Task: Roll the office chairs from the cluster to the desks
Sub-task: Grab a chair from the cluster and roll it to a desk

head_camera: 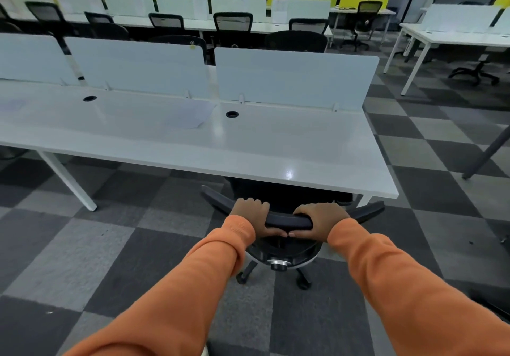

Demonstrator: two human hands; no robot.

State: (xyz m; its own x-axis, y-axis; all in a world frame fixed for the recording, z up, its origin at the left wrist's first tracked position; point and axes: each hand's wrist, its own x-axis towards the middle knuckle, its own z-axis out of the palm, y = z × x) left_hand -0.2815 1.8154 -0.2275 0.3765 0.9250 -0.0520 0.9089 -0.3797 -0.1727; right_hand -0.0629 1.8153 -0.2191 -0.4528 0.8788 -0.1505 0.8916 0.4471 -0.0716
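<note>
A black office chair (287,220) stands right in front of me, its seat tucked under the near edge of a long white desk (248,151). My left hand (252,216) grips the top of the chair's backrest on the left, and my right hand (317,219) grips it on the right; the thumbs nearly meet below the rail. Both arms are in orange sleeves. The chair's armrests stick out to either side, and its wheeled base (276,270) shows below the backrest. The seat itself is hidden under the desk.
White divider panels (295,76) line the desk's far edge. Several black chairs (233,25) sit at the desk rows behind. Another white desk (452,38) with a chair base (474,74) stands at the right. The floor is grey checkered carpet (82,245), and a dark slanted leg (485,154) crosses it at the right.
</note>
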